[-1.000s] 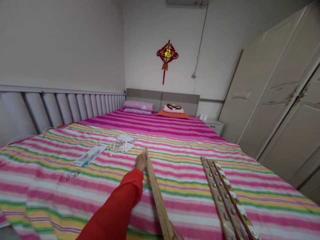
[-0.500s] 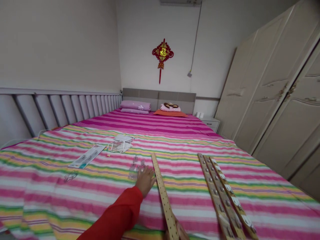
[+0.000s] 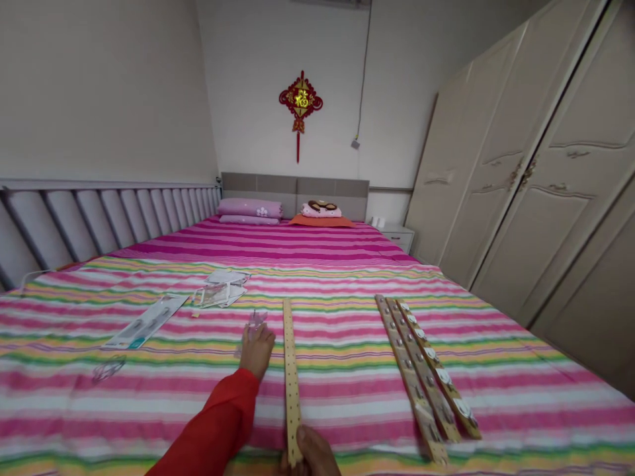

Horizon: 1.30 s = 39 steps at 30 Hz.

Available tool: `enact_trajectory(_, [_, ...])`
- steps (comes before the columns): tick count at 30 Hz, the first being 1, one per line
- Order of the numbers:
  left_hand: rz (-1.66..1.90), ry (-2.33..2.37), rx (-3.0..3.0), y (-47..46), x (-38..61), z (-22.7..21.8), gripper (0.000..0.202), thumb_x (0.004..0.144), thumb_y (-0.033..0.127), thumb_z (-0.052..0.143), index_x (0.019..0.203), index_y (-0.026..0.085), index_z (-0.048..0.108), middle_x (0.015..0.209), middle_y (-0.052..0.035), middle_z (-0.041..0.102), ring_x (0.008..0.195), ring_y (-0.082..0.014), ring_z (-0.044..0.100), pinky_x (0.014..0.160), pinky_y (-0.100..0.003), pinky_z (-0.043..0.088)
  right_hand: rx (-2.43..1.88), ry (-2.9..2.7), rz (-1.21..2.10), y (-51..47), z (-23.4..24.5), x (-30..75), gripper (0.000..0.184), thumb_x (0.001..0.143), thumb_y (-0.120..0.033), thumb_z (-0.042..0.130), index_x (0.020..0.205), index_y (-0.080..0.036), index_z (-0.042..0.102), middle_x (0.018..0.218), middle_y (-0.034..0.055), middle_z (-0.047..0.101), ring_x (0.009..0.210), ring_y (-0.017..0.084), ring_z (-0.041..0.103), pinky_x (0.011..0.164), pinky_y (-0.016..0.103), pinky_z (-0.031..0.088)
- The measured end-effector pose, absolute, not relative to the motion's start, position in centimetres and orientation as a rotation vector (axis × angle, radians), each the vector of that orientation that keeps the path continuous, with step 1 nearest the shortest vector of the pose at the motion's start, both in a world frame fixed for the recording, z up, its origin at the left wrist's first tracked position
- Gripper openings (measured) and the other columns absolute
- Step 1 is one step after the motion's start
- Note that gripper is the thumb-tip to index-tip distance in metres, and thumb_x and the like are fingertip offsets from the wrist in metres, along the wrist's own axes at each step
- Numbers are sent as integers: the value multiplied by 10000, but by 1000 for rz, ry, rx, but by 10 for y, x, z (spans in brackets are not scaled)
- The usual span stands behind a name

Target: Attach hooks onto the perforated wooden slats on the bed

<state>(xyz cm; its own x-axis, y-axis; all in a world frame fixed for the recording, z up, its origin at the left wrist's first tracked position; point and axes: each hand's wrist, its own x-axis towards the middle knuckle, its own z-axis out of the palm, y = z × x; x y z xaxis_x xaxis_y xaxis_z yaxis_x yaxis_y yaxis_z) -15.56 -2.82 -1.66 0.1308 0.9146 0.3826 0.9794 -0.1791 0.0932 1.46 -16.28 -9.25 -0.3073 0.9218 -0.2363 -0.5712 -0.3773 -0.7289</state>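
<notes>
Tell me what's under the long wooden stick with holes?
The wooden stick lies on the striped bedspread. The right hand grips its near end, hiding what is beneath there. The left hand rests beside it, not under.

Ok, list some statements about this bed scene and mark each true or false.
The right hand grips the near end of the perforated wooden strip. True.
The left hand lies on that strip. False: it is beside it, at a small clear packet.
The strips with white knobs are held upright. False: they lie flat on the bedspread, right of the perforated strip.
The left sleeve is red. True.
</notes>
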Motion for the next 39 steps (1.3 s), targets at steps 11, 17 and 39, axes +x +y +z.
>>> enact_trajectory(11, [-1134,-1792,-2363,-37,-124,-46,411,834,438,502,1109,183,672,1199,-112,663,1151,-264,587,1002,-444,456,-721,-640,1969,-133,-62,-20,552,632,-655,671,714,-113,611,546,64,653,361,111,519,390,226,419])
enact_trajectory(17, [-1174,-1765,-2420,-40,-127,-79,428,821,443,479,1107,193,675,1253,-92,634,1239,-269,521,1031,-442,445,-896,-693,1891,-163,-102,58,595,544,-614,770,775,-77,660,530,95,680,337,121,540,340,171,327])
enact_trajectory(39, [-1414,-1877,-2387,-87,-93,-40,418,821,456,478,1092,205,673,1314,-89,590,1299,-276,455,1097,-474,360,-464,-163,1664,-180,-76,218,216,704,-292,781,770,-133,650,648,-5,559,492,63,437,440,169,379])
